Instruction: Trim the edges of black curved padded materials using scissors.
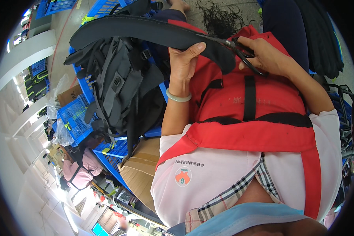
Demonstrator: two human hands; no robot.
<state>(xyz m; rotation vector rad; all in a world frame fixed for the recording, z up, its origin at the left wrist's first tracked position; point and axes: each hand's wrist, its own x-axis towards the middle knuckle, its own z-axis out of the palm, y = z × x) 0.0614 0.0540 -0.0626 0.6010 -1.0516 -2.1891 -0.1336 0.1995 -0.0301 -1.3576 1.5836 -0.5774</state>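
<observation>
Pinching the curved black strap [145, 30] in our left hand [181, 61], long axis crosswise; our right hand [267, 56], just past its right end, grips scissors [229, 43], blades at the upper edge.

A line of small dark characters [192, 163] ran across the pale pink shirt [232, 169], near a round orange-and-white emblem [183, 176] with a green letter. Faint pale characters [252, 100] crossed the red apron [244, 135]. Marks on a brown box [66, 98] were too small to read.
</observation>
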